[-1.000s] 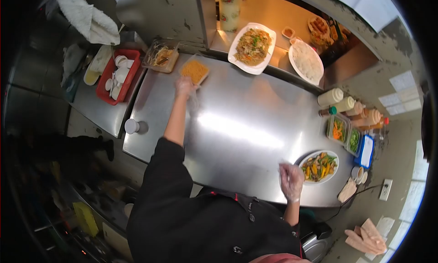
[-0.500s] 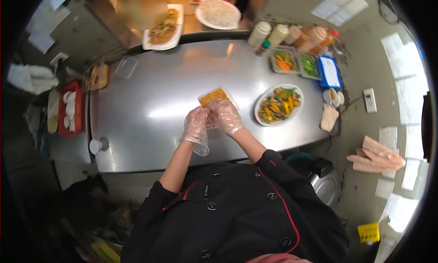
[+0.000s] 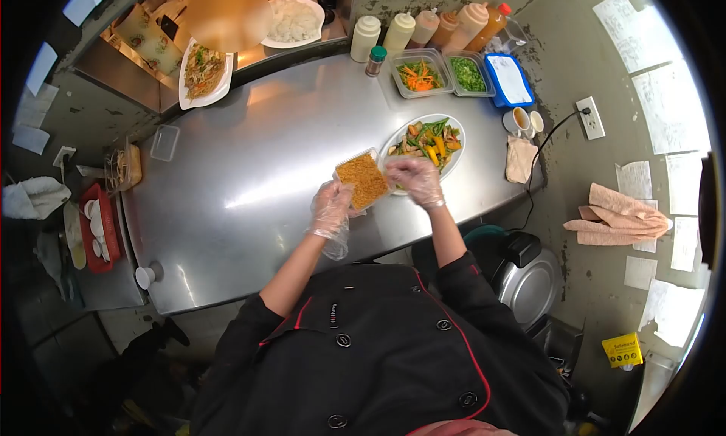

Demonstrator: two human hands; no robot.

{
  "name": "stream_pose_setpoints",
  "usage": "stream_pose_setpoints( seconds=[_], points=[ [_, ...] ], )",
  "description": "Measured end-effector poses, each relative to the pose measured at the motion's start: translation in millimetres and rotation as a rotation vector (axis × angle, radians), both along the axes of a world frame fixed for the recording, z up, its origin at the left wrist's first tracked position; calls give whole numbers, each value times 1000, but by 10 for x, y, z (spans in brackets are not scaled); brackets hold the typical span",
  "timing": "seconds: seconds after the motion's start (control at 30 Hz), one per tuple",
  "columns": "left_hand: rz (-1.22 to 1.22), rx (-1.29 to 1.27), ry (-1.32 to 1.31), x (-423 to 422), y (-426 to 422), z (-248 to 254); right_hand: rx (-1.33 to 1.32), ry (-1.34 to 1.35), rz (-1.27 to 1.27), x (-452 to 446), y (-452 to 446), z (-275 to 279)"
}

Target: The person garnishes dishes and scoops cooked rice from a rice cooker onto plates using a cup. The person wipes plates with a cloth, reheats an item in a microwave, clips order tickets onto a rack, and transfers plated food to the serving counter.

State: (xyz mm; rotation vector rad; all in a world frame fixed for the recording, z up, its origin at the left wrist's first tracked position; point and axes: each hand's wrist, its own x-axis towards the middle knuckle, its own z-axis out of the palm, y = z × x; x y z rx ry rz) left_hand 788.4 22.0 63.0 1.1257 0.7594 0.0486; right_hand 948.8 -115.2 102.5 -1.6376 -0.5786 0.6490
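My left hand (image 3: 331, 208), in a clear plastic glove, holds a small clear container of orange-brown crumbs (image 3: 361, 180) by its lower left side, above the steel table. My right hand (image 3: 416, 180), also gloved, is just right of the container with its fingers pressed together; what they hold, if anything, is too small to make out. It overlaps the lower edge of an oval white plate (image 3: 457, 161) bearing stir-fried vegetables (image 3: 429, 139).
Squeeze bottles (image 3: 398, 34), a green-capped shaker (image 3: 376, 60), a carrot container (image 3: 420, 74) and a green-onion container (image 3: 468, 73) line the back. Noodles (image 3: 203, 71) and rice (image 3: 293, 20) are at the pass. A lid (image 3: 165, 142) lies left. Cups (image 3: 517, 120) stand right.
The crumb container has come from the back left of the table to beside the vegetable plate, in my left hand. My right hand has moved from over the crumbs to the plate's edge.
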Motion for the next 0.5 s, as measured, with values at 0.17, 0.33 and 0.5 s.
stream_pose_setpoints(
  seconds=[0.17, 0.33, 0.5],
  points=[
    [140, -54, -32, -129, 18, 40, -238, -433, 20, 440, -231, -104],
    [106, -89, -38, -244, 57, 183, -295, -662, 95, 798, -301, -57],
    [195, -138, -41, -339, 35, 244, -479, -733, -10, 1398, -568, -318]
  ],
)
